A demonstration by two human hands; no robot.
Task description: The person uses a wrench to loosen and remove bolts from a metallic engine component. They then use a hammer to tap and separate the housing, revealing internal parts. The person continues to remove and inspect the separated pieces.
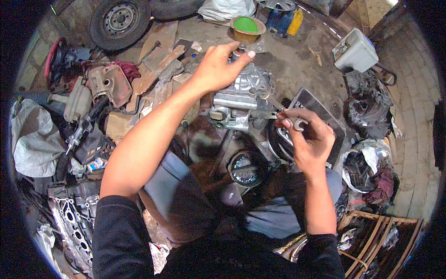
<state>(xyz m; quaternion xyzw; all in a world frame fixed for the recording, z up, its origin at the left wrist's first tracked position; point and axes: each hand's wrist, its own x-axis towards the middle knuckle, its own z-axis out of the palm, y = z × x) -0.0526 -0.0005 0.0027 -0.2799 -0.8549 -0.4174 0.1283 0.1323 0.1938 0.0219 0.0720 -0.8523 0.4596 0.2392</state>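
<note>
One open-ended wrench [278, 105], pinched in the right hand [310, 140], slants forward-left toward the cast-metal housing [235, 100], whose far end the left hand [220, 68] clasps.

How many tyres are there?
2: one tyre, on a wheel rim, at upper left; another tyre just right of it, cut by the top edge. More may be hidden.

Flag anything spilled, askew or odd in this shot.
Cardboard lies strewn among loose parts at left, which looks untidy. The dark patch just ahead of the knees could be a spill; I can't confirm it. No clear damage shows on the metal housing by the left hand.
</note>
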